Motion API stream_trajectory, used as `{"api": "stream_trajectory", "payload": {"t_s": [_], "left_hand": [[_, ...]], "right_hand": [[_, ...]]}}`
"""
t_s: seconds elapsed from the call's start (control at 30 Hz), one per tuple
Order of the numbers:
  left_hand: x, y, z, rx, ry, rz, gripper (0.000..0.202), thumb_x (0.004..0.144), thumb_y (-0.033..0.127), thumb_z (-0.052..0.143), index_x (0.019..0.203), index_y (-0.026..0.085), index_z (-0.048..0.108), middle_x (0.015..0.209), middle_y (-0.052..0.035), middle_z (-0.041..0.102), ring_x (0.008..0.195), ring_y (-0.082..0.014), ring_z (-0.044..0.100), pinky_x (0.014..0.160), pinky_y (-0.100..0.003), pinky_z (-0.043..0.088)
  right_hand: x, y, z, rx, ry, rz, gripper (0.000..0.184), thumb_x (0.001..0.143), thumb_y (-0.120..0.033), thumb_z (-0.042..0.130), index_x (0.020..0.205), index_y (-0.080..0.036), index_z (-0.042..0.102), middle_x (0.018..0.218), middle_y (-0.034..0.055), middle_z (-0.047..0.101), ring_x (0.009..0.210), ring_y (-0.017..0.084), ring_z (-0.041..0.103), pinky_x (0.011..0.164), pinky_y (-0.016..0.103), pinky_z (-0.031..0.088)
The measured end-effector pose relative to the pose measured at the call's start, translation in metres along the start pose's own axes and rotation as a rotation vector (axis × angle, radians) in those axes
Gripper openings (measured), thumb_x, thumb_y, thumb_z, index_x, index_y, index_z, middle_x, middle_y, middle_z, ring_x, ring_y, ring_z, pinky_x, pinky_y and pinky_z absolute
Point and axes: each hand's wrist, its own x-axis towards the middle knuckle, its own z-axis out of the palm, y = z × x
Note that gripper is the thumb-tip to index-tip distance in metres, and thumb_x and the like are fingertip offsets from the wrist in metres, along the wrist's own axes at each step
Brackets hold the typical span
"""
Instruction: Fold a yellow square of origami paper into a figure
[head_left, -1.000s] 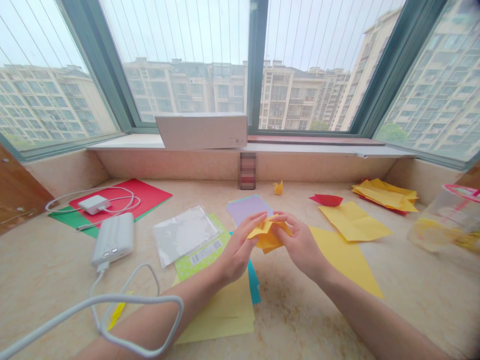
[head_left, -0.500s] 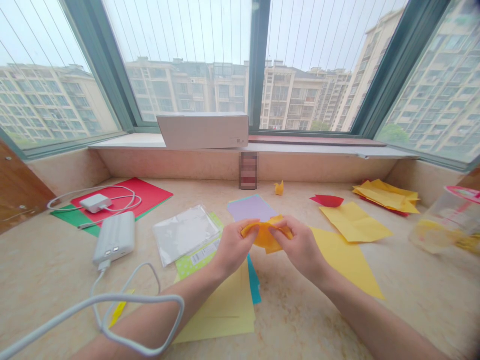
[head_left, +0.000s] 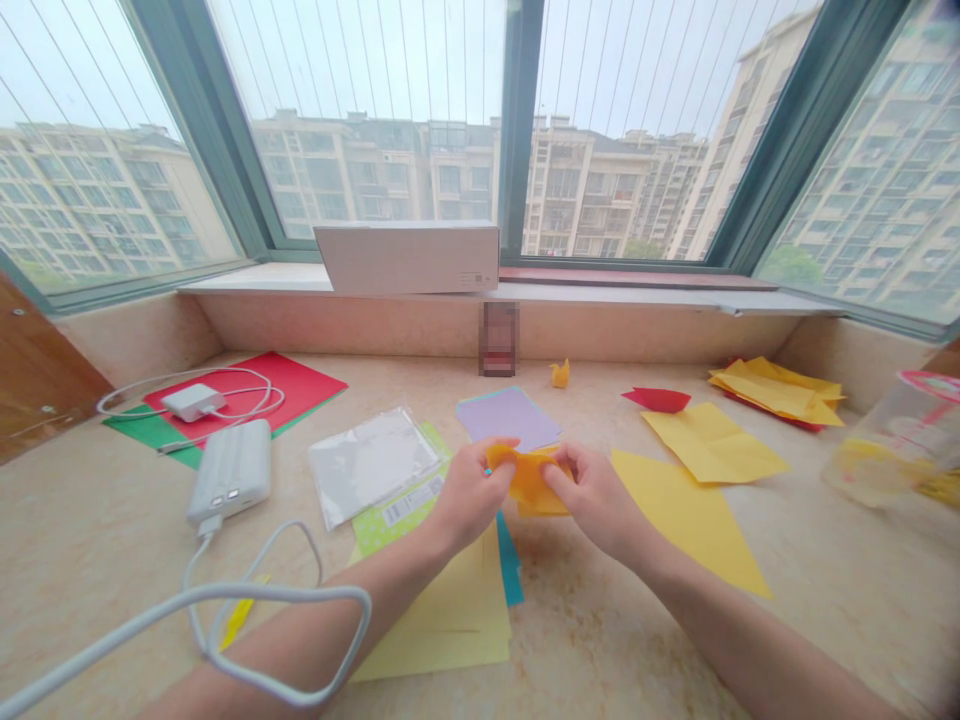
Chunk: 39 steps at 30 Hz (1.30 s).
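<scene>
Two hands pinch one orange paper (head_left: 531, 478) between them above the middle of the table (head_left: 112, 560), just over the purple sheet (head_left: 508, 415) and near the big yellow sheet (head_left: 686, 515). A second ago the left hand (head_left: 469, 495) lay open-fingered beside it; now its thumb and fingers have closed onto the left end, and the right hand (head_left: 592, 495) grips the other end, so the fold is being pressed. The paper's long axis runs left to right, parallel to the window ledge (head_left: 637, 297).
</scene>
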Motion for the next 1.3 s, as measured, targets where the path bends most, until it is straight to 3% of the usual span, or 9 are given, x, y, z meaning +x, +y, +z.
{"api": "stream_trajectory", "payload": {"t_s": [0.17,0.23,0.37,0.53,0.63,0.8,0.9,1.03,1.3], "left_hand": [[-0.002,0.0,0.0,0.119,-0.056,0.085,0.034,0.084,0.015,0.05,0.107,0.013,0.076,0.115,-0.0117,0.074,0.108,-0.0274,0.068,0.098,-0.039,0.049],[-0.004,0.002,0.0,0.143,-0.132,0.155,0.036,0.085,0.013,0.049,0.107,0.016,0.077,0.111,-0.0086,0.076,0.104,-0.0255,0.069,0.096,-0.036,0.05],[-0.005,0.006,-0.002,0.162,-0.252,0.214,0.039,0.087,0.011,0.043,0.106,0.02,0.077,0.098,-0.0031,0.077,0.089,-0.0206,0.07,0.082,-0.029,0.05],[-0.004,0.003,-0.003,0.221,-0.319,0.193,0.032,0.085,0.009,0.043,0.084,0.014,0.074,0.077,-0.001,0.072,0.071,-0.0163,0.064,0.065,-0.022,0.045],[-0.005,0.002,-0.001,0.23,-0.348,0.186,0.027,0.084,0.011,0.044,0.077,0.014,0.071,0.07,0.0004,0.068,0.066,-0.0151,0.061,0.06,-0.021,0.042],[-0.006,0.004,-0.001,0.173,-0.346,0.161,0.026,0.086,0.014,0.047,0.1,0.017,0.069,0.087,-0.0016,0.074,0.079,-0.0174,0.067,0.073,-0.024,0.047],[-0.003,0.0,-0.003,0.286,-0.297,0.168,0.019,0.088,0.019,0.049,0.089,0.016,0.068,0.074,0.0004,0.069,0.066,-0.0148,0.06,0.065,-0.023,0.042],[-0.001,-0.005,-0.004,0.364,-0.276,0.198,0.027,0.088,0.021,0.049,0.064,0.015,0.061,0.058,0.0033,0.056,0.056,-0.0114,0.048,0.056,-0.022,0.034],[-0.002,-0.003,-0.002,0.336,-0.239,0.205,0.031,0.089,0.027,0.049,0.067,0.015,0.066,0.056,0.0014,0.058,0.057,-0.013,0.051,0.057,-0.022,0.038]], "right_hand": [[-0.004,-0.004,-0.003,-0.269,0.085,-0.197,0.02,0.085,-0.037,0.064,0.075,-0.02,0.066,0.134,0.0151,0.059,0.126,0.033,0.054,0.103,0.049,0.04],[-0.004,-0.006,-0.004,-0.302,0.109,-0.276,0.016,0.086,-0.035,0.066,0.08,-0.021,0.067,0.127,0.0132,0.062,0.12,0.03,0.057,0.102,0.045,0.042],[-0.003,-0.008,-0.007,-0.308,0.071,-0.298,0.01,0.091,-0.029,0.062,0.086,-0.022,0.067,0.091,0.0059,0.071,0.087,0.023,0.066,0.079,0.036,0.049],[-0.003,-0.006,-0.008,-0.391,0.098,-0.318,0.007,0.09,-0.027,0.061,0.086,-0.022,0.063,0.08,0.003,0.071,0.075,0.021,0.066,0.076,0.036,0.045],[-0.005,-0.003,-0.005,-0.318,0.034,-0.251,0.006,0.092,-0.026,0.054,0.088,-0.023,0.057,0.063,-0.0024,0.064,0.059,0.017,0.061,0.059,0.028,0.042],[-0.001,0.003,-0.002,0.04,-0.129,0.027,0.012,0.093,-0.029,0.044,0.103,-0.026,0.049,0.051,-0.0095,0.052,0.038,0.014,0.051,0.039,0.022,0.034],[0.002,0.004,-0.005,0.022,-0.158,0.062,0.014,0.093,-0.033,0.045,0.098,-0.024,0.054,0.053,-0.0069,0.055,0.042,0.015,0.053,0.041,0.023,0.037],[0.006,0.005,-0.009,-0.159,-0.005,-0.145,0.012,0.086,-0.033,0.061,0.089,-0.022,0.063,0.082,0.0016,0.067,0.065,0.016,0.058,0.061,0.029,0.045],[0.012,0.017,-0.002,0.044,0.01,-0.126,0.015,0.083,-0.03,0.066,0.093,-0.021,0.061,0.078,0.0002,0.067,0.066,0.016,0.061,0.06,0.028,0.048]]}}
